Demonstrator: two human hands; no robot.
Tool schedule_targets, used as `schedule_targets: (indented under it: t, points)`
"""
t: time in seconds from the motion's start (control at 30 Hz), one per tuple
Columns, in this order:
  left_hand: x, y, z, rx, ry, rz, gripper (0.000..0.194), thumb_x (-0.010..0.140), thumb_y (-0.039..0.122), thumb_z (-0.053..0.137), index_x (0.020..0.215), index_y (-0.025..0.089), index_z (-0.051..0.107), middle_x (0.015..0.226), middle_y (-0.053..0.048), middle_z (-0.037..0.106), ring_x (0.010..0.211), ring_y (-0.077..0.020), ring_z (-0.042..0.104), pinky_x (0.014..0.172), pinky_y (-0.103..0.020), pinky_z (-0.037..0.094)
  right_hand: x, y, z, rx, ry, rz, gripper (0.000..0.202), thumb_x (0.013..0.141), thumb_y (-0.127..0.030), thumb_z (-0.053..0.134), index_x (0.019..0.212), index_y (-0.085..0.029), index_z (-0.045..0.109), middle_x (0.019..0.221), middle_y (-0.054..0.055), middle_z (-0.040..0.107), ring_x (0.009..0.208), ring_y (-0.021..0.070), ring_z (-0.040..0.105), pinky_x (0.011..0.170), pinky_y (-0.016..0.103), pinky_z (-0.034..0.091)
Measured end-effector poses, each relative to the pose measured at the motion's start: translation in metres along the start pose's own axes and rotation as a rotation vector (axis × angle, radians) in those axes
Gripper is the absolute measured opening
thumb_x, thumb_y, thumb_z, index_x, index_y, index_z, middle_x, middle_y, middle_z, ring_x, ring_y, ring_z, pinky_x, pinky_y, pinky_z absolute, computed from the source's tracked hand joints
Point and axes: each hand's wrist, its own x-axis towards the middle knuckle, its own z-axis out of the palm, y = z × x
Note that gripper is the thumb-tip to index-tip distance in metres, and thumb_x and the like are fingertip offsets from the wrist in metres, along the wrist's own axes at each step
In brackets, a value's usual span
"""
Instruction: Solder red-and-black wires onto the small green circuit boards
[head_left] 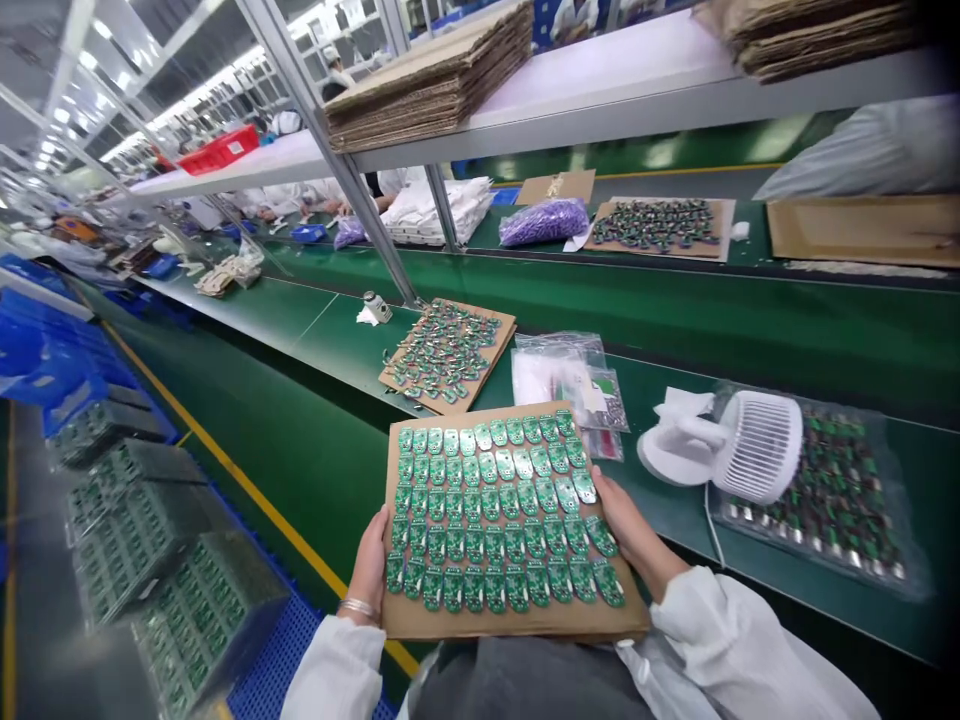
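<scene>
Between my two hands I hold a flat piece of cardboard [517, 622], level in front of my body. Rows of small green circuit boards [491, 500] lie on it, side by side. My left hand [370, 562] is closed on the cardboard's left edge, its fingers mostly hidden underneath. At the right edge my right hand [624, 515] grips the same cardboard, with the fingers out of sight below. Just beyond, on the green bench, a second cardboard sheet [491, 362] carries a pile of loose circuit boards [450, 345].
A white fan [757, 445] stands on the bench to the right, beside a clear tray of parts [847, 500]. Plastic bags [566, 380] lie near the middle. A metal post [367, 215] rises from the bench. At lower left, stacked trays of boards [202, 610] rest on a blue base.
</scene>
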Motion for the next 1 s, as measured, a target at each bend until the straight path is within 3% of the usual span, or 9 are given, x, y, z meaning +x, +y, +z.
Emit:
schedule_targets:
  t: [0.13, 0.27, 0.53, 0.7, 0.83, 1.0]
  points:
    - [0.045, 0.017, 0.022, 0.047, -0.047, -0.002, 0.033, 0.087, 0.04, 0.059, 0.105, 0.014, 0.069, 0.115, -0.01, 0.072, 0.112, -0.0248, 0.065, 0.106, -0.041, 0.045, 0.015, -0.009, 0.003, 0.019, 0.081, 0.016, 0.043, 0.095, -0.053, 0.05, 0.115, -0.017, 0.063, 0.116, 0.009, 0.067, 0.103, 0.0193, 0.065, 0.095, 0.043, 0.052]
    - [0.084, 0.027, 0.049, 0.125, -0.166, 0.013, 0.041, 0.081, 0.049, 0.065, 0.103, 0.015, 0.069, 0.114, -0.008, 0.072, 0.112, -0.0251, 0.063, 0.106, -0.039, 0.043, 0.013, -0.003, -0.006, 0.036, 0.219, 0.033, 0.045, 0.095, -0.056, 0.047, 0.116, -0.019, 0.064, 0.12, 0.009, 0.067, 0.109, 0.0202, 0.065, 0.1, 0.043, 0.049]
    - [0.148, 0.047, 0.096, 0.332, -0.491, -0.026, 0.047, 0.077, 0.057, 0.066, 0.1, 0.016, 0.069, 0.109, -0.009, 0.072, 0.109, -0.0278, 0.063, 0.103, -0.042, 0.042, -0.033, 0.035, 0.002, 0.083, 0.585, 0.076, 0.057, 0.086, -0.069, 0.048, 0.114, -0.023, 0.066, 0.122, 0.006, 0.068, 0.12, 0.0267, 0.06, 0.108, 0.043, 0.044]
    - [0.157, 0.039, 0.108, 0.406, -0.6, -0.052, 0.05, 0.076, 0.059, 0.067, 0.102, 0.016, 0.068, 0.114, -0.011, 0.07, 0.113, -0.0281, 0.061, 0.107, -0.042, 0.04, -0.07, 0.055, 0.011, 0.133, 0.726, 0.159, 0.057, 0.085, -0.07, 0.047, 0.111, -0.023, 0.067, 0.117, 0.007, 0.07, 0.113, 0.0296, 0.064, 0.105, 0.045, 0.048]
    - [0.149, 0.032, 0.111, 0.442, -0.649, -0.061, 0.049, 0.077, 0.059, 0.066, 0.101, 0.016, 0.067, 0.111, -0.012, 0.071, 0.11, -0.028, 0.063, 0.105, -0.043, 0.041, -0.091, 0.067, 0.015, 0.158, 0.772, 0.231, 0.054, 0.09, -0.064, 0.041, 0.114, -0.022, 0.066, 0.119, 0.009, 0.069, 0.112, 0.0297, 0.065, 0.101, 0.045, 0.051]
    - [0.135, 0.038, 0.114, 0.467, -0.657, -0.028, 0.045, 0.078, 0.057, 0.065, 0.097, 0.016, 0.067, 0.109, -0.01, 0.071, 0.107, -0.0267, 0.063, 0.104, -0.042, 0.042, -0.102, 0.073, 0.013, 0.15, 0.812, 0.29, 0.055, 0.092, -0.062, 0.039, 0.117, -0.022, 0.065, 0.12, 0.01, 0.069, 0.113, 0.0308, 0.064, 0.102, 0.046, 0.05]
